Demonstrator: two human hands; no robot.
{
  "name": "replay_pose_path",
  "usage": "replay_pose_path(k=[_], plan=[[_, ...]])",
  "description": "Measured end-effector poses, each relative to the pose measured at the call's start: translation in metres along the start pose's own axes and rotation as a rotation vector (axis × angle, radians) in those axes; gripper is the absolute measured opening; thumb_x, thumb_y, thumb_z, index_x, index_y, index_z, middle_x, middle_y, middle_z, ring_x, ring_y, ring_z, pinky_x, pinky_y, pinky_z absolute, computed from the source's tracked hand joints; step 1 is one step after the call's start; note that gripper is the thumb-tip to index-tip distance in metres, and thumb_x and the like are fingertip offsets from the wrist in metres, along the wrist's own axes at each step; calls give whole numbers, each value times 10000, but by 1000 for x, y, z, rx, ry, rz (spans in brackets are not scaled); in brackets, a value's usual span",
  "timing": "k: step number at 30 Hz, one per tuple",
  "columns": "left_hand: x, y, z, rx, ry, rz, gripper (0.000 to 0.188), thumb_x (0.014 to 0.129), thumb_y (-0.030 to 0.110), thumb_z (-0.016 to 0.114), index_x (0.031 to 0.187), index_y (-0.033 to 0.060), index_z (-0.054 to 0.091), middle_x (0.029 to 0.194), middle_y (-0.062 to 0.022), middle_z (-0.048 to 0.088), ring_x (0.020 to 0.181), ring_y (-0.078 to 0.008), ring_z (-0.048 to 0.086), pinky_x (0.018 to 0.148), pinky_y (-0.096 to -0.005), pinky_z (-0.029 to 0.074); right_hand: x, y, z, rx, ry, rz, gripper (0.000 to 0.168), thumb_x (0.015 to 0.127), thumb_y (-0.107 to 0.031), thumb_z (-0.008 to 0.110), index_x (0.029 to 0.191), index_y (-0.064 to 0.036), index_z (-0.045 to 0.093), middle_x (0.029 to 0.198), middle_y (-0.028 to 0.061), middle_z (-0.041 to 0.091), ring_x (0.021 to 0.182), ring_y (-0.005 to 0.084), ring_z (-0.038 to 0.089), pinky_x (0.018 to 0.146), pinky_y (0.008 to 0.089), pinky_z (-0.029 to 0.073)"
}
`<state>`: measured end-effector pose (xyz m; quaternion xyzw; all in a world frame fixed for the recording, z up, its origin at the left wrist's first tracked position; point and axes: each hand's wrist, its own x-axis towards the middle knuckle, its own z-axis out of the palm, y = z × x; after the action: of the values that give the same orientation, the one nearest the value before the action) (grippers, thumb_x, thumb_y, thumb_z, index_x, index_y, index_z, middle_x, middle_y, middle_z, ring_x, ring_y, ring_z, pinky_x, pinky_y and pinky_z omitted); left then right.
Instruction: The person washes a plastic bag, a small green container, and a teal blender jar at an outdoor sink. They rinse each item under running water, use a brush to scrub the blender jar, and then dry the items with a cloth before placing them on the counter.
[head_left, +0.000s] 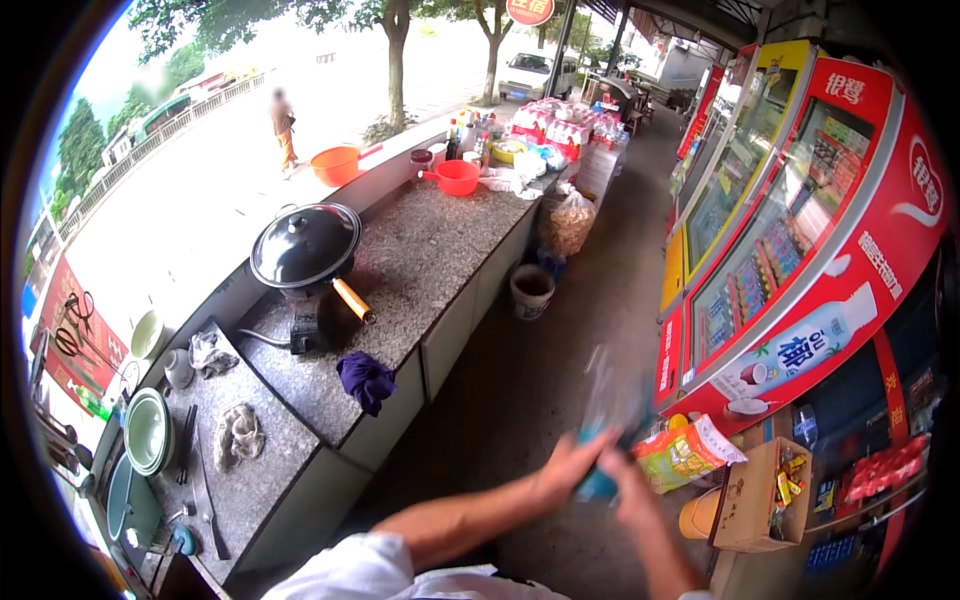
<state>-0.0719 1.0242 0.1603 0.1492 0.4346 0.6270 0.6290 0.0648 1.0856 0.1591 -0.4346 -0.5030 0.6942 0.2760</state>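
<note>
Both my hands are out in front of me above the floor of the aisle, blurred by motion. My left hand and my right hand close from two sides around a blue object. A see-through, streaked shape rises above them and seems to belong to it; blur hides what it is. To my left, a stone counter bears a black lidded wok with a wooden handle, on a small black stove. A dark purple cloth hangs over the counter's edge.
Green bowls, a long knife and rags lie on the near counter. Farther along is a red dipper. A bucket stands on the floor. Drink fridges and a cardboard box line the right.
</note>
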Motion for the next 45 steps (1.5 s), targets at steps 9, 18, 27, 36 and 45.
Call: replay_pose_path(k=[9, 18, 27, 36, 45], plan=[[4, 94, -10, 222, -226, 837, 758, 761, 468, 784, 1270, -50, 567, 1138, -138, 669, 1079, -201, 610, 975, -365, 474, -1, -93, 77, -291, -129, -807, 996, 701, -332, 858, 1457, -10, 295, 1355, 156, 478, 1209, 257, 527, 1002, 405, 464], [15, -109, -50, -67, 117, -265, 730, 811, 554, 759, 1176, -70, 657, 1052, -142, 686, 908, -244, 666, 802, -375, 566, -11, 90, -20, 244, -9, 354, 598, 829, -295, 790, 1342, -72, 578, 1242, 68, 645, 1120, 206, 628, 979, 405, 511], [66, 119, 21, 487, -288, 805, 412, 985, 385, 509, 1140, 16, 601, 930, -110, 686, 878, -216, 670, 802, -390, 570, 51, -120, 20, -544, 102, -804, 503, 799, -329, 797, 1164, -43, 602, 1049, 57, 665, 958, 130, 647, 791, 310, 557], [1, -221, -54, -47, 115, -858, 594, 871, 532, 689, 1261, 86, 648, 1066, -102, 693, 989, -243, 678, 872, -445, 563, -72, 149, -71, 442, 137, 797, 487, 953, -323, 657, 1345, -48, 571, 1271, 79, 638, 1126, 210, 630, 998, 389, 506], [43, 129, 81, 449, -493, 931, 408, 920, 374, 635, 1073, -4, 627, 935, -133, 689, 827, -225, 646, 777, -367, 530, 21, -169, -3, -588, 159, -1115, 552, 798, -339, 792, 1222, -38, 608, 1033, 33, 657, 857, 119, 642, 737, 299, 544]])
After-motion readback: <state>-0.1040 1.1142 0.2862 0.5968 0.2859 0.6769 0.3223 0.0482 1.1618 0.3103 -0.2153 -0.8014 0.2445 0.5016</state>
